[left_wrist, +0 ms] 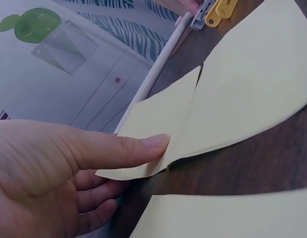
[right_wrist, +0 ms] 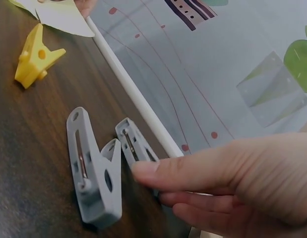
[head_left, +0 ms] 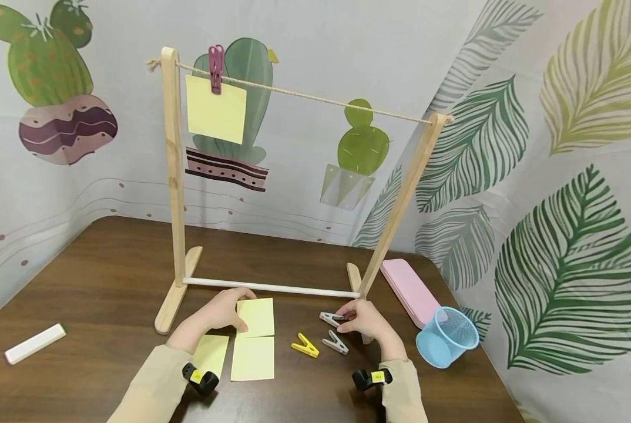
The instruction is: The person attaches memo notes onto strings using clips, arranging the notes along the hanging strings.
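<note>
My left hand (head_left: 224,310) pinches the upper yellow paper note (head_left: 258,317); in the left wrist view the thumb lies on top and the fingers go beneath. Another yellow note (head_left: 253,359) adjoins it on the near side, and a third note (head_left: 212,351) lies left, partly behind the forearm. With thumb and fingers, my right hand (head_left: 367,320) pinches one end of a grey clothespin (right_wrist: 131,141) low over the table. Beside it lie a second grey clothespin (right_wrist: 93,173) and a yellow clothespin (head_left: 306,346).
Behind the hands stands a wooden frame (head_left: 174,164) with a rope (head_left: 305,95) and a white bottom bar (head_left: 273,288). A purple clothespin (head_left: 216,67) holds a note on the rope. A pink case (head_left: 410,291) and blue mesh cup (head_left: 437,346) are right; a white block (head_left: 35,343) is left.
</note>
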`<state>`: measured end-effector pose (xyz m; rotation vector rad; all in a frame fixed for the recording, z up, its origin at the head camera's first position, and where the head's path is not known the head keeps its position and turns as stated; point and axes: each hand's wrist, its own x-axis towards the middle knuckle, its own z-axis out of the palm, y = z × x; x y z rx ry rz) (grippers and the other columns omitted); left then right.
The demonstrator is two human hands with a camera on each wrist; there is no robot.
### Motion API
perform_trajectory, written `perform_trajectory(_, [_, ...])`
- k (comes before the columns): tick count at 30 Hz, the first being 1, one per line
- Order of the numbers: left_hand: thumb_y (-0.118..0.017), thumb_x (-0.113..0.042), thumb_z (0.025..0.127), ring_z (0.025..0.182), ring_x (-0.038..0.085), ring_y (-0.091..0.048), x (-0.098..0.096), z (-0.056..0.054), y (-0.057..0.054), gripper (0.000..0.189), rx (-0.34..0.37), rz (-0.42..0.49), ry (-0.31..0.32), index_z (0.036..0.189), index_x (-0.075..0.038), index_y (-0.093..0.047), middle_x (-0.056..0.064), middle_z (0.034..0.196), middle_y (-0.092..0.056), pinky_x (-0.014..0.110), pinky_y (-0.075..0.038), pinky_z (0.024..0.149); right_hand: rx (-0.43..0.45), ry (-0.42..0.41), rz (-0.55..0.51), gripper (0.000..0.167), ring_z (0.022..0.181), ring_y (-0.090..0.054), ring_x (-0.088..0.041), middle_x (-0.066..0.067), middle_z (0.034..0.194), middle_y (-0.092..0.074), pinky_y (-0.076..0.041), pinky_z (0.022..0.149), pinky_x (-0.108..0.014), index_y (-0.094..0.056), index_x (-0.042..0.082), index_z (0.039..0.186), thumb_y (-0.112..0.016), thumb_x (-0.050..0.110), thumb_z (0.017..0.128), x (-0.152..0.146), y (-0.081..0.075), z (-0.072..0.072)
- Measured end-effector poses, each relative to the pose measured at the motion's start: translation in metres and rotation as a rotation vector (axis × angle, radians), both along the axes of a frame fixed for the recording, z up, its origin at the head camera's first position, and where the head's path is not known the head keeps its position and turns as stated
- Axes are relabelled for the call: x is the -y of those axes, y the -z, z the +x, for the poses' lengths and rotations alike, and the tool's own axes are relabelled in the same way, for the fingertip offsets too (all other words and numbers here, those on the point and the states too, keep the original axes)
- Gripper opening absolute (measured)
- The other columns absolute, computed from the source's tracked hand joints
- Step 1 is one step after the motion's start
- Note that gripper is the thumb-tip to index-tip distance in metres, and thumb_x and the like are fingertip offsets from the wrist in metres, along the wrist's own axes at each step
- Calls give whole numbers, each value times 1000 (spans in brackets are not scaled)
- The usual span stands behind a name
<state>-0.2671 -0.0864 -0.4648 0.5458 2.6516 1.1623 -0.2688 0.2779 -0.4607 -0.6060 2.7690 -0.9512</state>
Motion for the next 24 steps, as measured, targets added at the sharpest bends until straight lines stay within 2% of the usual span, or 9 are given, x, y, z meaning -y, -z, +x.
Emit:
perform_trajectory(7, [-90,-2,62,109,36,-59,0,-1,0,64,8,3,-8,118,-4,-61,16,118,-64,47,-52,85,35,2,-129,30,81,-66,-10,-12,90,-73,-52,69,-20,-71,-2,103,-79,12,77,-4,4,0])
perform_trajectory(12, [-90,-2,62,112,40,-58,0,-2,1,68,15,-1,-11,123,-2,-60,20,122,-62,48,-51,86,35,28,-198,32,85,-67,-12,-16,98,-72,-53,73,-20,-70,-2,107,-78,14,80,-6,4,0])
perform_trajectory(15, [-90,-3,62,114,41,-57,0,-2,2,71,17,3,-14,125,-1,-58,21,124,-61,50,-51,88,27,42,-259,32,86,-67,-11,-21,103,-70,-53,74,-20,-69,-4,110,-75,11,83,-6,4,1])
perform_trajectory(21, [-91,-3,61,100,30,-61,1,-3,3,64,14,7,-18,118,-1,-62,14,113,-65,46,-52,83,21,82,-359,30,82,-60,-5,-27,104,-68,-50,72,-19,-65,-10,116,-67,1,89,-4,4,0])
perform_trajectory(24, [-91,-4,61,102,30,-61,2,-4,4,62,-2,1,-10,117,-3,-63,12,113,-65,47,-51,85,29,103,-393,31,82,-58,-5,-29,107,-66,-49,74,-19,-63,-11,119,-64,0,90,-2,5,-1])
